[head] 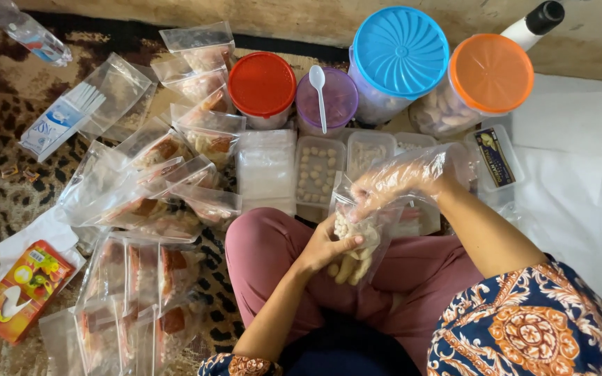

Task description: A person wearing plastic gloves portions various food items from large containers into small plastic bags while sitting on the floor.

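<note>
My left hand point(325, 247) grips a small clear plastic bag point(357, 240) holding pale finger-shaped cookies, over my lap in pink trousers. My right hand point(398, 179), covered by a thin clear plastic glove, has its fingers at the bag's open top, pinched on the bag's contents or rim. Just beyond the hands sit shallow clear trays point(318, 170) with small round cookies.
Round tubs stand at the back: red lid point(263, 83), purple lid point(325, 97) with a white spoon, blue lid point(400, 52), orange lid point(490, 73). Several filled clear bags point(151, 202) lie spread on the leopard-print rug at left. An orange tissue pack point(22, 289) lies lower left.
</note>
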